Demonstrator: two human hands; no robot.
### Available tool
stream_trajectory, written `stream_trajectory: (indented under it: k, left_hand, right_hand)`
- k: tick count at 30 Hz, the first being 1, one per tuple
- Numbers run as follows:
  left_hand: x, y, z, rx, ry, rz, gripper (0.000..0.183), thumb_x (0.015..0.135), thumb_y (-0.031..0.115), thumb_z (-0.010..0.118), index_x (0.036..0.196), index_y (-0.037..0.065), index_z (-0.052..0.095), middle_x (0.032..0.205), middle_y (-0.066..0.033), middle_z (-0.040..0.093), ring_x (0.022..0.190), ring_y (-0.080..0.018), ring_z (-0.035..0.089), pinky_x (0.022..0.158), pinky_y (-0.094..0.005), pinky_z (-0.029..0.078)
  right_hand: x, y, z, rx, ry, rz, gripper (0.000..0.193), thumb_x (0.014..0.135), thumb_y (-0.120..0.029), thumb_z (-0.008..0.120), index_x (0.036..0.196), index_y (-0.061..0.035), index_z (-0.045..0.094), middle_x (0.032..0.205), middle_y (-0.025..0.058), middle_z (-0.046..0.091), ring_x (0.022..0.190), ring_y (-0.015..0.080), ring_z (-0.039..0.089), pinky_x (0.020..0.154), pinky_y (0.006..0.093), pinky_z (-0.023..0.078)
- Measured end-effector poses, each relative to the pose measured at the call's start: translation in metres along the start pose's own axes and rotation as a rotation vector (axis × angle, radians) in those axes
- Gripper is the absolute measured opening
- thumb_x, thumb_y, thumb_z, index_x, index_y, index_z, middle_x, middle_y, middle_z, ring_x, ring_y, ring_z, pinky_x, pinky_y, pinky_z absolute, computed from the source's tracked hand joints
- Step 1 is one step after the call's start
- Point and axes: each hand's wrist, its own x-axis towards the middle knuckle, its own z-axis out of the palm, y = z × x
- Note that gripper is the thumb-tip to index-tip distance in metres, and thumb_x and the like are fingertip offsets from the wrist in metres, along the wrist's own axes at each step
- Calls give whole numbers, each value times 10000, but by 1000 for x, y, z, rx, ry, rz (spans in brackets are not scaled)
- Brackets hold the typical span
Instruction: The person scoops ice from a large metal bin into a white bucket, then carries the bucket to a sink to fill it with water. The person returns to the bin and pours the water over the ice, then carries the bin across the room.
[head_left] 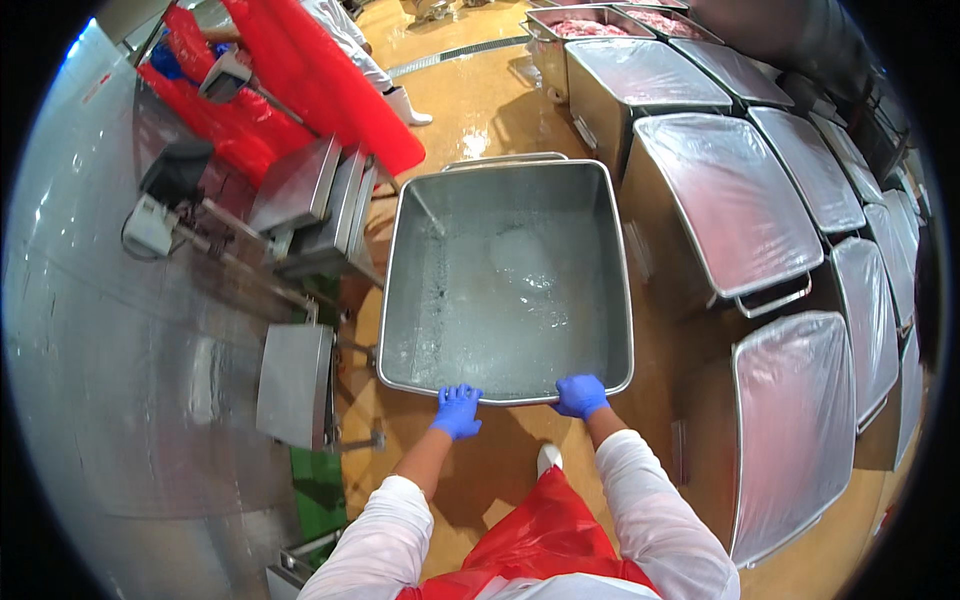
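Observation:
A large square stainless-steel meat cart (pixel 500 330) stands in front of me, its bare, wet inside showing. The fingers of my left hand (pixel 459 412), in a blue glove, curl over the near rim just left of its middle. Close to the near right corner, my right hand (pixel 581 396), gloved alike, grips the same rim. At the cart's far side a tubular handle (pixel 505 159) sticks out. The cart's wheels are hidden under it.
Rows of steel carts under clear film (pixel 725 200) line the right side. Steel bench scales (pixel 295 385) stand close on the left. A person in white boots (pixel 405 108) is beyond red plastic sheeting (pixel 320 80). A floor drain (pixel 460 55) crosses the wet yellow floor.

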Motion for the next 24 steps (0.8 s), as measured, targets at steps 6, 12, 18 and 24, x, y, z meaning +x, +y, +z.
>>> stream_trajectory:
  k: [6,12,18,24]
  left_hand:
    - [160,-30,-94,-1,74,27,766,778,359,783,1450,154,478,1450,-169,473,1394,-392,417,1200,-625,219]
    - [308,-41,-202,-86,115,24,701,775,315,776,1397,141,503,1381,-171,500,1354,-391,443,1186,-622,227]
    - [443,-71,-287,-190,136,39,640,783,246,721,1377,130,515,1395,-172,492,1362,-394,432,1192,-632,214]
    - [588,-107,-380,-211,117,60,640,787,225,709,1389,130,517,1451,-163,460,1382,-388,414,1199,-634,205]
  right_hand:
    - [149,75,-96,-34,6,19,455,879,-559,685,976,-123,775,975,179,770,900,384,750,811,499,606]
    - [303,161,-187,-74,47,2,416,873,-528,692,946,-125,763,954,164,770,885,389,748,793,508,605]
    - [446,229,-275,-119,29,-39,379,814,-464,771,962,-117,744,943,179,754,878,403,738,788,516,598]
    - [586,282,-367,-125,-9,-50,351,854,-449,706,972,-119,734,967,164,759,920,378,743,814,511,602]
